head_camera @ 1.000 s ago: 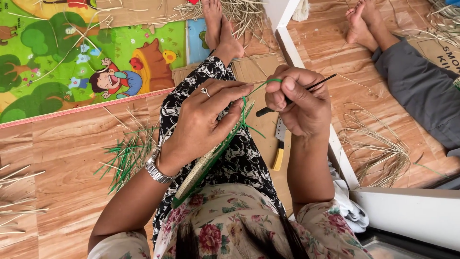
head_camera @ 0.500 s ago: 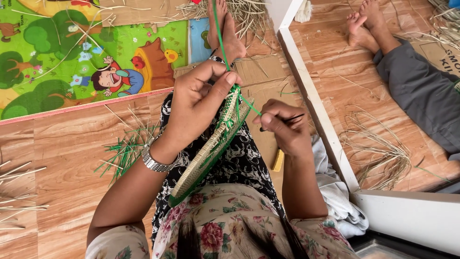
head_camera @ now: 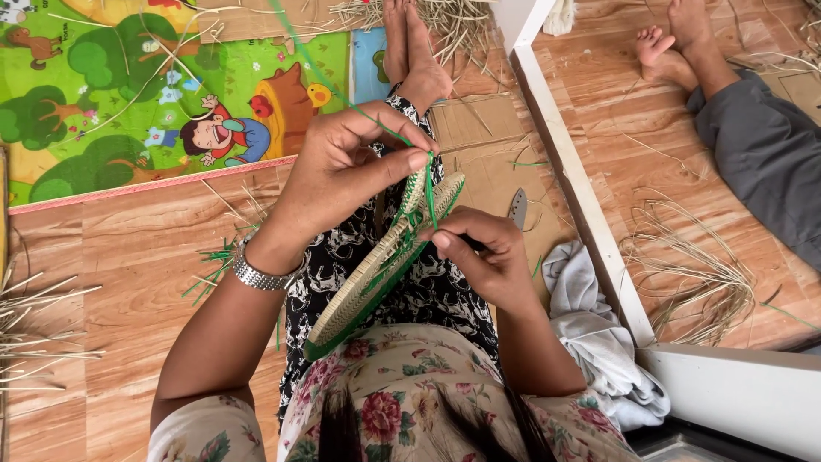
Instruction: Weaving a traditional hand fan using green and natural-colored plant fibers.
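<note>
woven straw disc with a green rim is being held on edge over the lap, tilted from lower left to upper right.

its upper end is being gripped by the left hand, fingers curled round the rim, with a thin green strip being pinched between thumb and forefinger and being led up and away to the top of the view. the right hand is being pressed against the disc's right side, its fingers closed on a dark slim tool, only partly seen. a knife is lying on flattened cardboard just beyond the right hand, a white cloth beside it, loose dry straw well to the right.
</note>
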